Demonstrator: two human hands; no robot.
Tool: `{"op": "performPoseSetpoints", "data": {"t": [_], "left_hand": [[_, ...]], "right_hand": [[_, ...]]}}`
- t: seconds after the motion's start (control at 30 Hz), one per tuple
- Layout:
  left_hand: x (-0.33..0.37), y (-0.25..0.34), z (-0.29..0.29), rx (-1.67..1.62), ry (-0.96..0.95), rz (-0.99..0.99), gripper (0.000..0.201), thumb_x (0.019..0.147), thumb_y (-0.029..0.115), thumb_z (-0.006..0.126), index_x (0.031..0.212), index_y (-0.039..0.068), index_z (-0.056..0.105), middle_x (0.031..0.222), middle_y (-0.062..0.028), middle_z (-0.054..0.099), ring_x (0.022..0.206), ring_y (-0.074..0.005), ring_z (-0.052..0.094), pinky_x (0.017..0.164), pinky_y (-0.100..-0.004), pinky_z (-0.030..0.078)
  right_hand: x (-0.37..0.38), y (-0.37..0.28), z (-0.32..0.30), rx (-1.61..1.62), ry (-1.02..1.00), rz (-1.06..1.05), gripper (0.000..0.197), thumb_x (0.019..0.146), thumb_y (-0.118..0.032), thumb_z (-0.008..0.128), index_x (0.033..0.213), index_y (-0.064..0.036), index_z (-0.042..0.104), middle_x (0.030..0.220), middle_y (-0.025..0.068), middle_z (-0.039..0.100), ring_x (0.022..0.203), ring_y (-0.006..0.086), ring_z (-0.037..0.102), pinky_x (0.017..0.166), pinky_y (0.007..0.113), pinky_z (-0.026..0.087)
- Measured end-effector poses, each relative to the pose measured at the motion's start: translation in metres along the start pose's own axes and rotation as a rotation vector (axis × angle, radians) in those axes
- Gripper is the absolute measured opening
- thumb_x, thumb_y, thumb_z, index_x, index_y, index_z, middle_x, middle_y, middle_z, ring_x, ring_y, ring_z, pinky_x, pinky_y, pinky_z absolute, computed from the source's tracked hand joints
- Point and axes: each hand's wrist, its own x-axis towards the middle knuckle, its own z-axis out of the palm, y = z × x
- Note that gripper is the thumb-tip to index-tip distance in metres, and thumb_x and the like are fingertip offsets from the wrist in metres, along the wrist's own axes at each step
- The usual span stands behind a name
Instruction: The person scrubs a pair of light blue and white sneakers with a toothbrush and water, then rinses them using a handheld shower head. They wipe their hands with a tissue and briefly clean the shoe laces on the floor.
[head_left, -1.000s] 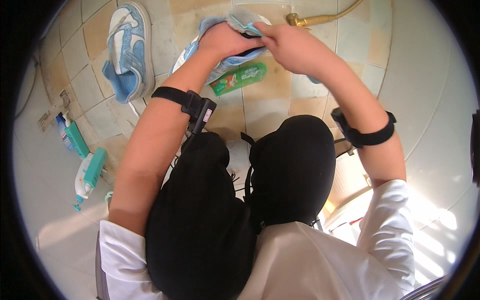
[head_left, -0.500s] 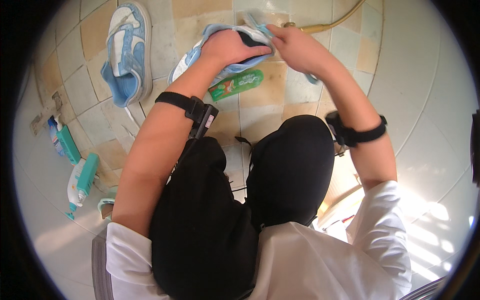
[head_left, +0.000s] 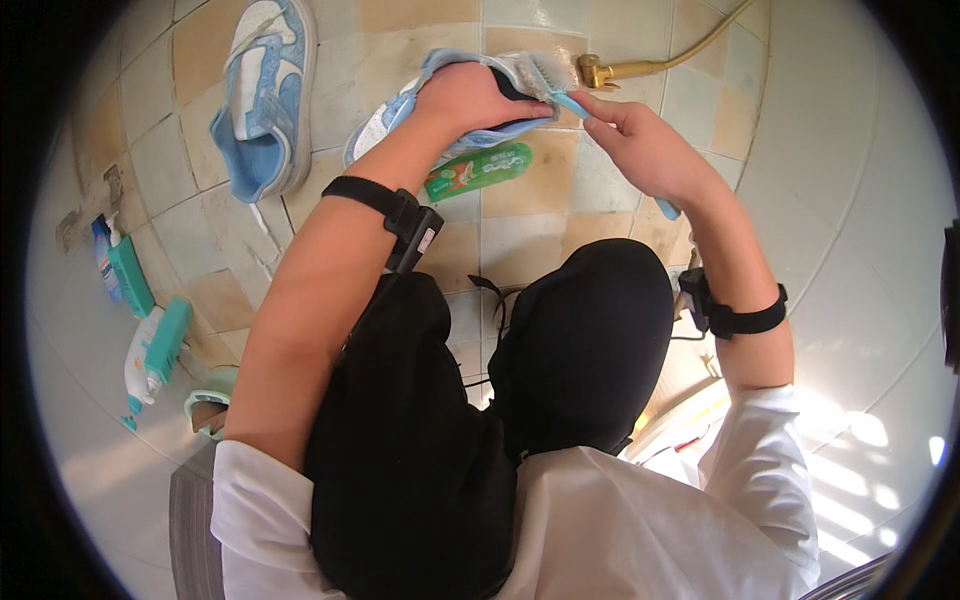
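— While bent over the tiled floor [head_left: 525, 225], wearing what, nearest of all?

— White shirt [head_left: 600, 520] at six o'clock, then black trousers [head_left: 585, 340], spread from the centre down toward seven. Also wearing black bands [head_left: 750, 319] with small black boxes on both forearms, one between ten and eleven, one at three.

— And off to the side?

— Around nine, teal, white and blue bottles [head_left: 130, 275], grouped close together.

— Then, a little farther, toward twelve?

— Green packet [head_left: 478, 170], lying flat on the tiles.

— Holding anything beyond that?

— Yes. Gripping a light-blue-and-white shoe [head_left: 400, 104] at twelve, just past the packet, with the left hand [head_left: 470, 98]: reaching into the opening, thumb along the collar, fingers hidden inside, so cannot tell how tightly curled. With the right hand [head_left: 640, 147], toward half past one, closed around the handle of a pale-blue brush [head_left: 569, 103].

— Bristles placed where?

— At the heel end of that shoe, between twelve and one; toe pointing between eight and nine.

— And farthest out?

— At half past ten, a matching shoe [head_left: 265, 90], well apart from the held one, toe toward twelve. At one, past the brush, a brass-coloured nozzle [head_left: 612, 70] on a similarly coloured hose [head_left: 710, 35], curving away toward one.
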Motion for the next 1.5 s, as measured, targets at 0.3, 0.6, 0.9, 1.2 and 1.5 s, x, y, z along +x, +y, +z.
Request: {"op": "performPoseSetpoints", "data": {"t": [0.3,0.6,0.9,1.2,1.5], "left_hand": [[-0.003,0.007,0.002,0.01,-0.015,0.017,0.09,0.063,0.082,0.066,0.086,-0.005,0.072,0.088,-0.0242,0.071,0.083,-0.0327,0.07,0.075,-0.0406,0.054],[-0.066,0.015,0.049,0.184,0.295,0.076,0.09,0.065,0.062,0.079,0.121,-0.004,0.053,0.115,-0.0203,0.063,0.112,-0.0374,0.061,0.089,-0.0446,0.053],[-0.05,-0.059,0.092,0.533,0.59,0.351,0.079,0.076,0.034,0.074,0.137,-0.003,0.041,0.131,-0.0238,0.053,0.12,-0.0411,0.053,0.1,-0.0523,0.042],[-0.053,-0.08,0.078,0.016,0.821,0.253,0.037,0.084,0.023,0.06,0.115,0.004,0.065,0.109,-0.0204,0.066,0.104,-0.0426,0.06,0.096,-0.0517,0.045],[-0.025,-0.091,0.068,-0.008,0.826,0.212,0.032,0.091,0.026,0.057,0.117,0.011,0.065,0.118,-0.0121,0.066,0.117,-0.0334,0.057,0.105,-0.0455,0.04]], "right_hand": [[0.02,0.008,0.004,-0.1,0.067,0.12,0.045,0.097,-0.021,0.044,0.137,-0.0022,0.053,0.114,0.0285,0.065,0.11,0.0393,0.062,0.094,0.04,0.047],[-0.04,-0.031,0.0,-0.106,-0.067,0.287,0.045,0.098,-0.023,0.049,0.141,-0.0106,0.052,0.113,0.0257,0.066,0.106,0.039,0.063,0.094,0.042,0.048],[-0.04,-0.007,0.033,-0.088,0.117,-0.005,0.044,0.099,-0.023,0.051,0.143,-0.0181,0.05,0.089,0.0225,0.067,0.086,0.0393,0.064,0.081,0.043,0.05],[-0.006,-0.029,0.047,-0.354,0.152,-0.125,0.045,0.097,-0.024,0.054,0.142,-0.0226,0.05,0.078,0.0189,0.067,0.072,0.0395,0.064,0.067,0.049,0.051],[0.054,-0.073,0.052,-0.645,0.163,-0.269,0.054,0.095,-0.021,0.05,0.148,-0.0247,0.041,0.076,0.0177,0.066,0.069,0.037,0.066,0.06,0.049,0.052]]}}
